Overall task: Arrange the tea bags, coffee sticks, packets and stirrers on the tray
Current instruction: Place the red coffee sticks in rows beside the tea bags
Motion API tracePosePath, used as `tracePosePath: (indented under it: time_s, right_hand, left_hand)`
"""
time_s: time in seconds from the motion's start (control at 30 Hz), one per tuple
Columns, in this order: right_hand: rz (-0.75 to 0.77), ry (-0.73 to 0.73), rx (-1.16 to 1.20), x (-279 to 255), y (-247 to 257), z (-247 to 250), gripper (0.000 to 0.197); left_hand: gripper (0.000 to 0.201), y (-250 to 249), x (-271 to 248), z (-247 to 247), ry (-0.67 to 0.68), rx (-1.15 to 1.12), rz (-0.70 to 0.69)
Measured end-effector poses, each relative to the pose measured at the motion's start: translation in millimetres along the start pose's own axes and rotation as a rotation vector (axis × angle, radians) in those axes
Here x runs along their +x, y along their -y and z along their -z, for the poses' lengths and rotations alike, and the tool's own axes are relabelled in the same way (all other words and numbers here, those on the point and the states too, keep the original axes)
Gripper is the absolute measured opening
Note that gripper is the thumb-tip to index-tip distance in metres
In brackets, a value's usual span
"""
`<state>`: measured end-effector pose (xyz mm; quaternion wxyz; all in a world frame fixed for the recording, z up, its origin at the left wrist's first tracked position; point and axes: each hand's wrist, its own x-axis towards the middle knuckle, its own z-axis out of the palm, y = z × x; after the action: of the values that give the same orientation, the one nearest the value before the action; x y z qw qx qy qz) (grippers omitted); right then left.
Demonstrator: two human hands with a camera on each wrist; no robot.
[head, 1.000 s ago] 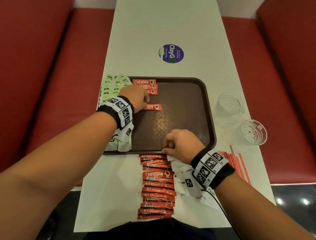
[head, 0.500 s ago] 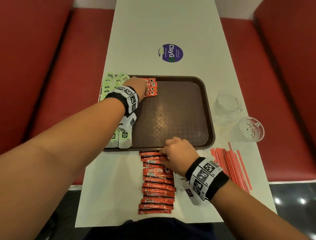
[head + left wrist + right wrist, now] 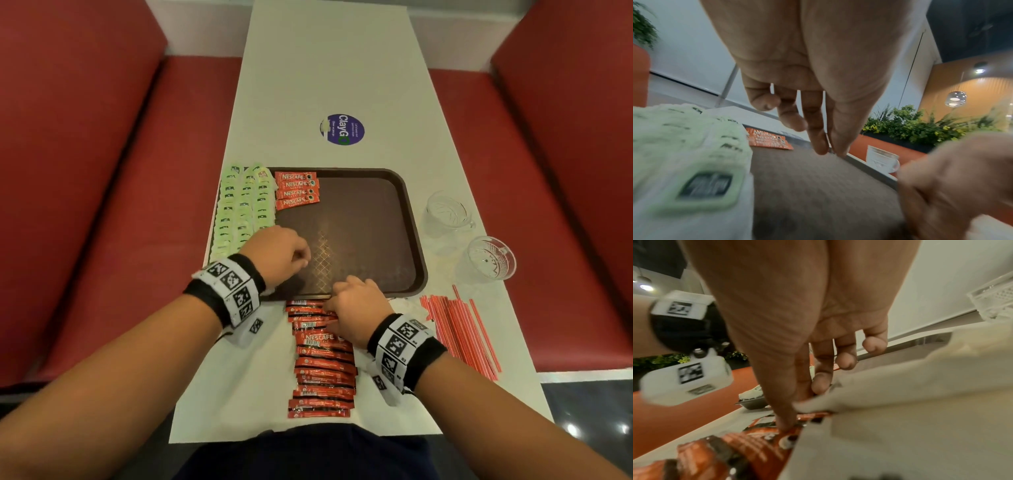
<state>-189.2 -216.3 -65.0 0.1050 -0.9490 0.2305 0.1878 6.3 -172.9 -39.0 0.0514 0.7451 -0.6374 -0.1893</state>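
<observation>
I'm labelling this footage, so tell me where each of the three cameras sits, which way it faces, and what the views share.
Head: worn on the head, facing forward and down at the tray and table; shows both forearms, left hand and right hand.
Left wrist: along the left palm over the tray, tea bags beside it.
Right wrist: along the right hand, its fingers on the coffee sticks.
Shared: all three show the tray and coffee sticks.

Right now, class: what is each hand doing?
Left hand: empty, fingers loosely curled above the tray.
Right hand: pinching a coffee stick from the row.
</observation>
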Motion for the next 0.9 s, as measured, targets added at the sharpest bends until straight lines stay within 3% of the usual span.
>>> tracePosePath:
  time_s: [0.17,0.33,0.5,0.6,0.9]
  right_hand:
    - [-0.024,0.038,0.006,-0.2,5.1,-5.1,0.029]
    - [-0.026,0.054,-0.016,0.2,10.2,-6.8,0.024]
    - [-0.048,0.019,0.047,-5.1,14.8,-1.3,0.017]
    - [-0.064,-0.014,0.111,-12.7,14.9,2.4,0.008]
    - [-0.177,-0.078,0.430,-30.4,6.2,2.5,0.023]
  left_hand:
    - [0.018,-6.1,-43.6,-35.2,0.131,0.084,-0.068]
    - [0.034,-6.5,-58.0,-63.0,0.073,0.260,-0.062]
    - [0.034,-7.8,-62.0,-67.3,0.073,0.321,-0.057]
    - [0.035,-8.3,-64.4,-66.5,0.059,0.271,-0.061]
    - [0.032,-12.9,-75.1,-67.3,0.166,-0.024,-0.165]
